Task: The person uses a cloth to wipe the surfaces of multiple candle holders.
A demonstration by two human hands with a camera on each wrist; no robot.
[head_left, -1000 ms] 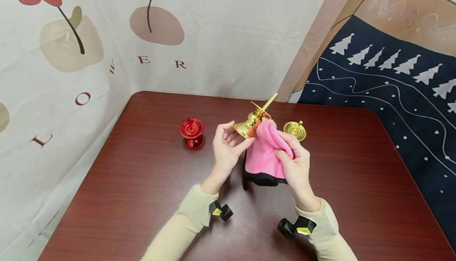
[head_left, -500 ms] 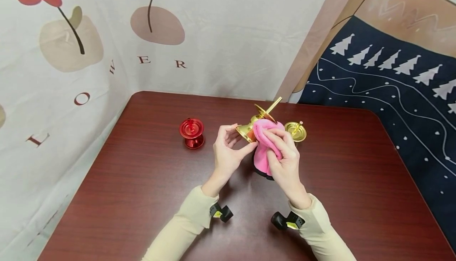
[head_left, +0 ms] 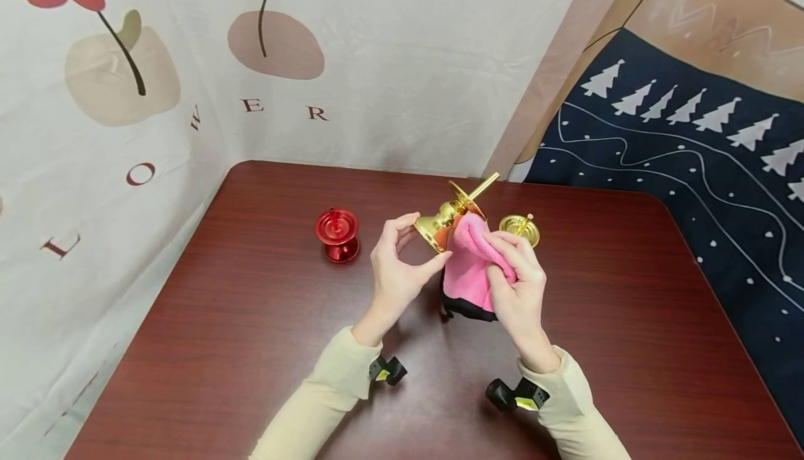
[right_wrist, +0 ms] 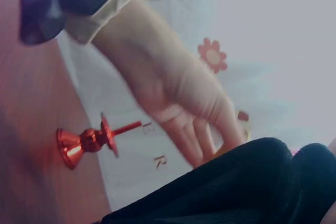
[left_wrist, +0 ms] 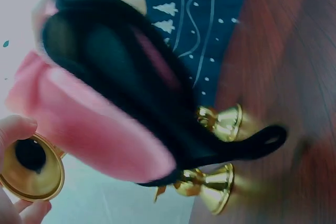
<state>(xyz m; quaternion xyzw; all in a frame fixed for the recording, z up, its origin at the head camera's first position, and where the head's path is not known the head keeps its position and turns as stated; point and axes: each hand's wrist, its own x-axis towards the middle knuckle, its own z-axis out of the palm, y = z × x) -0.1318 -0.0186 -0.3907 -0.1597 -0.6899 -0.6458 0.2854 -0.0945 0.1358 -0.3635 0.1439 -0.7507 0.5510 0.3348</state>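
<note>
In the head view my left hand (head_left: pixel 402 264) grips a gold candle holder (head_left: pixel 430 230) by the rim of its flared base, thumb on one side and fingers on the other. The holder is tilted above the table, its spike pointing up and to the right. My right hand (head_left: pixel 520 292) pinches a folded pink cloth (head_left: pixel 467 264) with black edging against the holder's side. In the left wrist view the holder's hollow base (left_wrist: pixel 32 169) faces the camera, and the cloth's black underside (left_wrist: pixel 121 56) with a loop hangs beside it. The right-hand fingertips are partly hidden by cloth.
A red candle holder (head_left: pixel 338 235) stands upright on the brown table (head_left: pixel 264 320) to the left. Another gold candle holder (head_left: pixel 520 230) stands behind my right hand. Two gold holders, one of them (left_wrist: pixel 226 123) nearer the top, show in the left wrist view. Printed curtains hang behind.
My right hand moved inward over the holder with the cloth, then back out to the right. The gold holder shifted slightly right and down; my left hand keeps its grip.
</note>
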